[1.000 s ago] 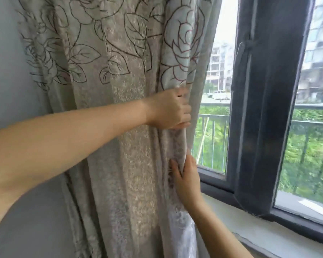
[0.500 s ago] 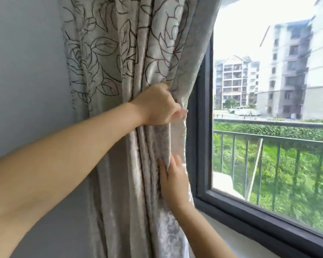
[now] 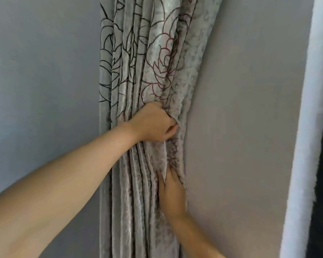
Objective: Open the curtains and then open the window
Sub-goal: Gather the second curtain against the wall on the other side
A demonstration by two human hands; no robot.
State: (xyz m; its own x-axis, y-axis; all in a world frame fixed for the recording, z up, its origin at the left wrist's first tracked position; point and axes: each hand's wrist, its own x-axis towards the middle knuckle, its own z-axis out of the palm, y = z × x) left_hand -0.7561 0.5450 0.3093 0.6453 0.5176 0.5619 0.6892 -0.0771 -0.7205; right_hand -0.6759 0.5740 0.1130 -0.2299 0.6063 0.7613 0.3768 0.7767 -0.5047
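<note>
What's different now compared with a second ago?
The curtain has been dragged left, off the window and onto the wall, bunching into tight folds. The view swung left too, so the glass is out of sight. Unchanged: the left hand grips the curtain's edge and the right hand presses it lower down.

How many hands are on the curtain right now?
2. The left hand is clenched around the bunched folds of the curtain at mid-height. The right hand is lower down, fingers tucked into the folds near the curtain's right edge.
</note>
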